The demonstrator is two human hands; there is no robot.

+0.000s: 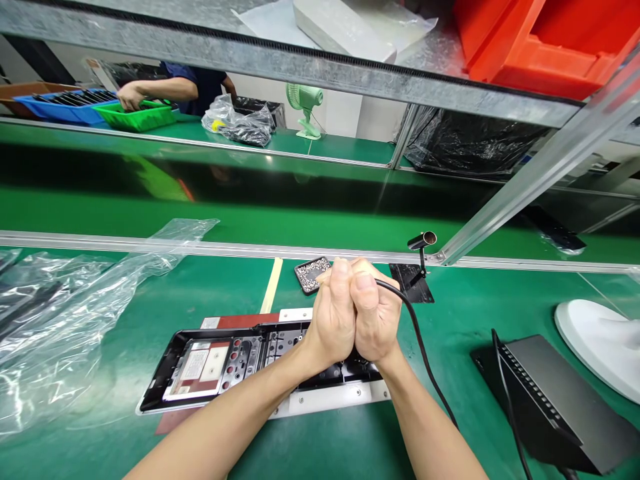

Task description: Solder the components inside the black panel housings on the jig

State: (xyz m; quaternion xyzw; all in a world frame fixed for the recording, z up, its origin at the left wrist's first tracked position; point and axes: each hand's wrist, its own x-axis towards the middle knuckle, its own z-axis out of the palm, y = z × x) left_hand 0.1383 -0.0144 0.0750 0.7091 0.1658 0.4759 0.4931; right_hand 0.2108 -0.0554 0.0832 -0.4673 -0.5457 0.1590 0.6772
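Note:
My left hand (333,320) and my right hand (377,317) are pressed together as two fists, thumbs uppermost. A black cable (417,330) comes out at the top of my right hand and hangs down to the right. Whatever is inside the fists is hidden. Below them lies a long black plastic housing (173,353), its open inner side up, with ribs and holes; my hands cover part of its right half. The housing rests in a fixture with white blocks (330,400) and a reddish-brown base (240,320).
Behind my hands is a small black tray of tiny metal parts (313,273). A black stand with a short tube (421,240) is beyond it. Clear plastic bags (65,333) lie left, a black metal box (560,400) right. A metal shelf (280,60) crosses overhead. Another person's hand (131,97) reaches into a green bin (137,119).

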